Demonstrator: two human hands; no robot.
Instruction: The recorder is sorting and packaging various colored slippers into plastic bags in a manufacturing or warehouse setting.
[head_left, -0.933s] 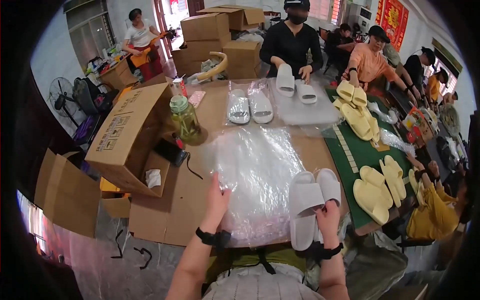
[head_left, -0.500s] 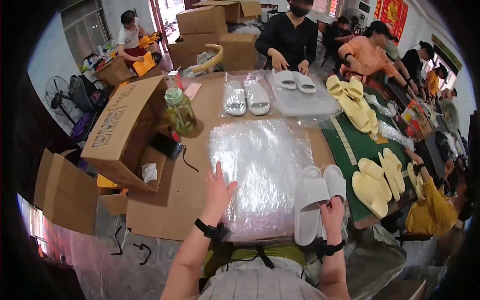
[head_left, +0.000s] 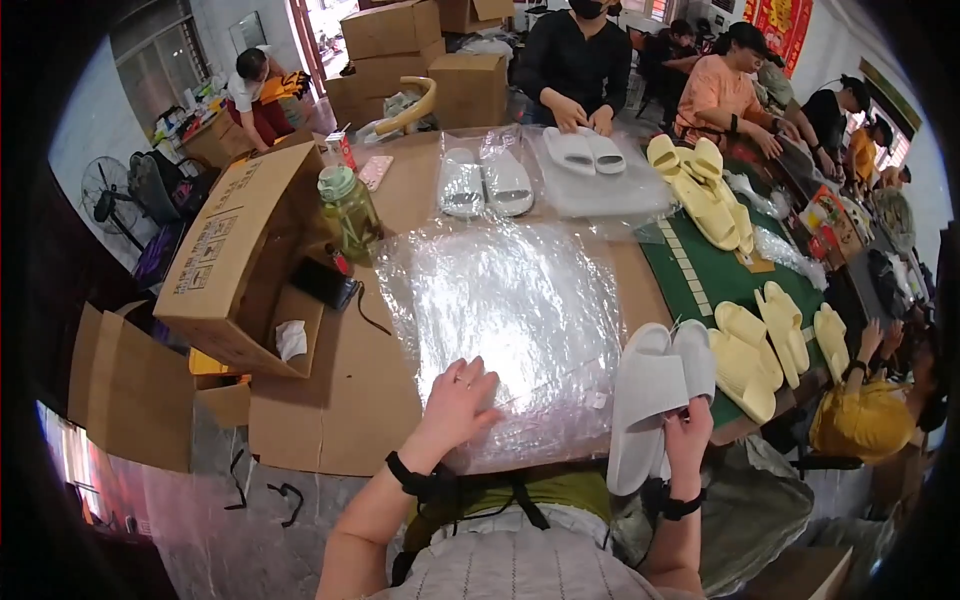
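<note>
Clear plastic bags (head_left: 520, 310) lie in a flat stack on the cardboard-covered table in front of me. My left hand (head_left: 458, 405) rests on the near left part of the stack, fingers apart and holding nothing. At the table's near right edge, my right hand (head_left: 688, 432) grips a pair of white slide slippers (head_left: 645, 400), its fingers on the right slipper. Part of that slipper is hidden behind the other one. Beyond the stack, two white slippers (head_left: 485, 188) lie in clear plastic, and another white pair (head_left: 585, 150) sits on plastic under a co-worker's hands.
Left of the bags stand an open cardboard box (head_left: 235, 250), a green bottle (head_left: 347, 210) and a dark phone (head_left: 325, 284). Yellow slippers (head_left: 745, 360) lie on a green mat (head_left: 690, 270) to the right. Co-workers stand or sit around the far and right sides.
My left hand has moved nearer and to the right across the bags. The top plastic has shifted left. My right hand and the white slippers have moved slightly right.
</note>
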